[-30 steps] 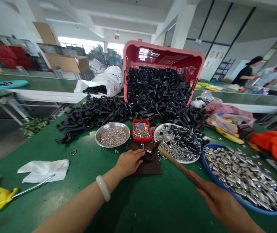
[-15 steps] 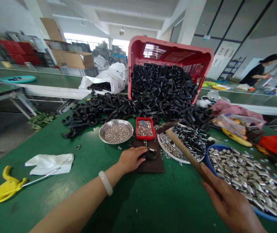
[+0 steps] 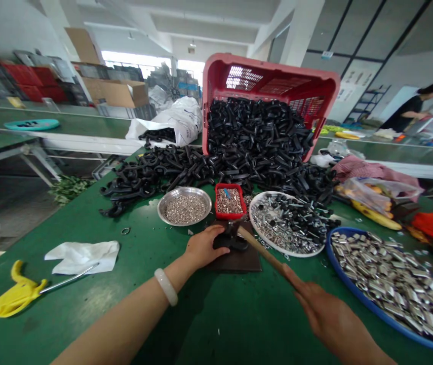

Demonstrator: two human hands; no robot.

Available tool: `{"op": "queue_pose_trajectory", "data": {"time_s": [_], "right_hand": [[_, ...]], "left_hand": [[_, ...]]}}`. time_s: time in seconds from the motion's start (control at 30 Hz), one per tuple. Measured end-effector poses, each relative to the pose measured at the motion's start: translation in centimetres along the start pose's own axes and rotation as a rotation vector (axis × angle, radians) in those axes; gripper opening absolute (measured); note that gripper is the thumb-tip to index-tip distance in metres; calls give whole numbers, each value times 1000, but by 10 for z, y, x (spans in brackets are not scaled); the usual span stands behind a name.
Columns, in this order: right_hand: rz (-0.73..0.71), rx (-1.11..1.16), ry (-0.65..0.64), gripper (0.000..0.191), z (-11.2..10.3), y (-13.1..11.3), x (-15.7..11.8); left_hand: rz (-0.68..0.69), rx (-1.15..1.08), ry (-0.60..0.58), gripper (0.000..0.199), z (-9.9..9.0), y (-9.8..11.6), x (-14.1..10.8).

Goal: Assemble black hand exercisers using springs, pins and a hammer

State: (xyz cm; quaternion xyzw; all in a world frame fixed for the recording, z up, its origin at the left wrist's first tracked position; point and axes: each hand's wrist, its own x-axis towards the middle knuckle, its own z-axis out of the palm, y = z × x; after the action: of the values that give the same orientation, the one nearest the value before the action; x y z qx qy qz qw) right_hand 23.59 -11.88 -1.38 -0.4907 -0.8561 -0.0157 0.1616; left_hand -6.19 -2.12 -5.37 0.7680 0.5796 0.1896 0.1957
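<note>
At the green workbench: left hand (image 3: 203,248) pins a black plastic part (image 3: 230,242) to a dark pad (image 3: 239,263), while right hand (image 3: 328,317) grips a wooden-handled hammer (image 3: 264,248).
Left fingers (image 3: 212,235) lie close together, curved over the part, apparently to keep it from shifting on the firm pad. Right fingers (image 3: 303,290) close round the handle near its end; the hammer head sits at the part, though whether they touch cannot be told. A red tray of small metal pins (image 3: 229,213), a steel bowl of silver rivets (image 3: 170,208), a white plate of mixed pieces (image 3: 262,238) and a blue tray of metal sleeves (image 3: 349,268) ring the pad, seemingly for short reaches. Behind, a tipped pink crate (image 3: 271,71) spills black parts (image 3: 254,137) forward, likely for easy picking.
</note>
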Motion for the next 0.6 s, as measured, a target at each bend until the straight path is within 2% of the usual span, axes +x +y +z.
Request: {"op": "queue_pose_trajectory", "data": {"time_s": [0.07, 0.23, 0.4, 0.47, 0.6], "right_hand": [[-6, -3, -53, 52, 1, 1, -2], [28, 35, 44, 56, 7, -3, -6], [92, 189, -54, 49, 14, 3, -5], [215, 284, -70, 48, 10, 11, -1], [626, 548, -25, 63, 4, 33, 10]], "left_hand": [[12, -5, 0, 58, 0, -1, 0], [20, 0, 13, 60, -1, -2, 2], [6, 83, -42, 64, -7, 9, 4], [-15, 174, -62, 65, -12, 14, -2], [-158, 322, -45, 58, -32, 5, -38]]}}
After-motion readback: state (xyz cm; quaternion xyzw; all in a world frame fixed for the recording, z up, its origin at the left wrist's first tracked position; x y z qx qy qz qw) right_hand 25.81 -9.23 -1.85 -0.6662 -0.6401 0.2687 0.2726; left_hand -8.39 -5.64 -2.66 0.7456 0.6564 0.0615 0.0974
